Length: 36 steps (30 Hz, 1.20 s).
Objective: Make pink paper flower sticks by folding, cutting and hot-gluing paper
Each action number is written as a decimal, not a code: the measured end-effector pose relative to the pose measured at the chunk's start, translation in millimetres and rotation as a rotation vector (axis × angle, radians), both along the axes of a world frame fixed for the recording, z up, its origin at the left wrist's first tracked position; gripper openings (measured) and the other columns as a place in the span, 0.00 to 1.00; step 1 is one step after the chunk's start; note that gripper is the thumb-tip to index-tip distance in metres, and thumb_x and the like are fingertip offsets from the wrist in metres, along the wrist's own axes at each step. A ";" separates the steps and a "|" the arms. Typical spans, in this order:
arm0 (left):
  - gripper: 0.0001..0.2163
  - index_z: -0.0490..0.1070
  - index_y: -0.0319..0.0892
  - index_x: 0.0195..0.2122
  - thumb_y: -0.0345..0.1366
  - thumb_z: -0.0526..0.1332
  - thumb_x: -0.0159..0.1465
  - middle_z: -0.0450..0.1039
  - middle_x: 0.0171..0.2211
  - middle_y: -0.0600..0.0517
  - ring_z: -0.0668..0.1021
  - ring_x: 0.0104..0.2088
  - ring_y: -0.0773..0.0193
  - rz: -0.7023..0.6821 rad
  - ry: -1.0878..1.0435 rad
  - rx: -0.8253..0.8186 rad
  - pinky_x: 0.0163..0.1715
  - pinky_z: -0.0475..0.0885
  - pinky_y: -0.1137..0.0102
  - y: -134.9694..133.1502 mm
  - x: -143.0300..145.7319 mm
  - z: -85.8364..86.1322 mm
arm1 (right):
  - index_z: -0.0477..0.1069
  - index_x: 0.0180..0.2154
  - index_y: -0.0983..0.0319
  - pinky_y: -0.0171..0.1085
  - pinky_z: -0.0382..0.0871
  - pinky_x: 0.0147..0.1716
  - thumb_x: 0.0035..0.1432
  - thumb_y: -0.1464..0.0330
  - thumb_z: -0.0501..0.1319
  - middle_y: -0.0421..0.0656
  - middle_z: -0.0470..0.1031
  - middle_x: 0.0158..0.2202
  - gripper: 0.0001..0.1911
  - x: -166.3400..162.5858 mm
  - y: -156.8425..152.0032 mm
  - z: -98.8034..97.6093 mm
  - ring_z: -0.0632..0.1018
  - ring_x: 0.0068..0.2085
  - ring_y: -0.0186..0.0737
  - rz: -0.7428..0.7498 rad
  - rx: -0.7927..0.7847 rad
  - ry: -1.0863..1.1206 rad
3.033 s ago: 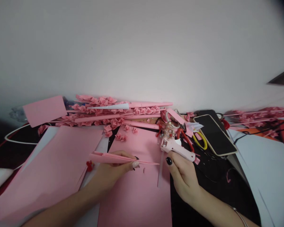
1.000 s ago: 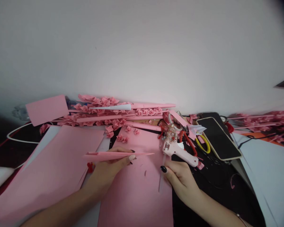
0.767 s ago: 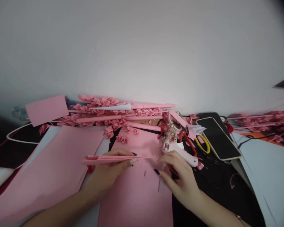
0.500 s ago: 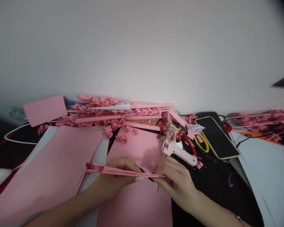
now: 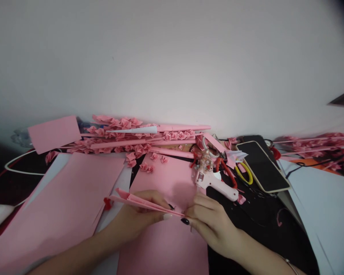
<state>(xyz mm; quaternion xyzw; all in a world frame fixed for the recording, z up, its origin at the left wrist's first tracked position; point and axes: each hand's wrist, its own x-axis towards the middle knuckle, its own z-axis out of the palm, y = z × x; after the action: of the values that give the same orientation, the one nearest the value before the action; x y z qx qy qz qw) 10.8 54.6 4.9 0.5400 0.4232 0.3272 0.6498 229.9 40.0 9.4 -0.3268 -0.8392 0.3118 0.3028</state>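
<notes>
A folded strip of pink paper (image 5: 145, 203) is held between both hands, above a large pink sheet (image 5: 163, 248). My left hand (image 5: 145, 214) pinches it near the middle between thumb and fingers. At its right end, my right hand (image 5: 209, 214) is closed on the paper with thumb and forefinger. The strip's layers spread apart at the left end, which tilts up. Behind that end a small red thing (image 5: 107, 203) shows, too blurred to name. Small folded pink paper flowers (image 5: 147, 167) lie at the far edge of the sheet.
A white glue gun (image 5: 216, 185) lies beyond my right hand, near yellow-handled scissors (image 5: 248, 176) and a phone (image 5: 262, 166). Pink sheets (image 5: 71, 198) are stacked at left, white paper (image 5: 326, 206) at right. Pink paper flower stems (image 5: 117, 143) line the wall.
The strip's left end has tipped upward and its layers show more. My right hand has slid slightly left along it, nearer my left hand.
</notes>
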 end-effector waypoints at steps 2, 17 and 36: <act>0.06 0.75 0.40 0.26 0.38 0.67 0.54 0.75 0.27 0.51 0.74 0.29 0.63 -0.005 0.004 0.005 0.28 0.67 0.73 0.7 -0.6 -3.4 | 0.68 0.34 0.63 0.36 0.61 0.29 0.63 0.73 0.50 0.44 0.69 0.28 0.10 1.2 -0.3 -0.1 0.68 0.30 0.38 0.004 0.009 0.015; 0.07 0.73 0.41 0.25 0.38 0.67 0.54 0.72 0.26 0.54 0.72 0.29 0.67 0.108 0.058 0.000 0.28 0.65 0.75 2.6 -2.5 -3.8 | 0.69 0.31 0.60 0.34 0.66 0.30 0.58 0.76 0.59 0.41 0.72 0.29 0.05 5.2 3.4 -6.3 0.73 0.31 0.35 -0.395 0.010 0.254; 0.04 0.75 0.45 0.25 0.36 0.69 0.53 0.73 0.27 0.55 0.74 0.32 0.66 0.270 -0.068 0.019 0.33 0.68 0.75 3.3 -5.6 -12.4 | 0.56 0.22 0.60 0.32 0.54 0.21 0.65 0.70 0.48 0.35 0.57 0.19 0.16 7.3 2.8 -6.2 0.61 0.21 0.31 -0.392 -0.070 0.087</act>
<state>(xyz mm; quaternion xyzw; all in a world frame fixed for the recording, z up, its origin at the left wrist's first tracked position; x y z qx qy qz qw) 5.2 57.8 -7.5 0.4728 0.4664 0.4337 0.6089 237.2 42.8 3.2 -0.4803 -0.7344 0.2896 0.3823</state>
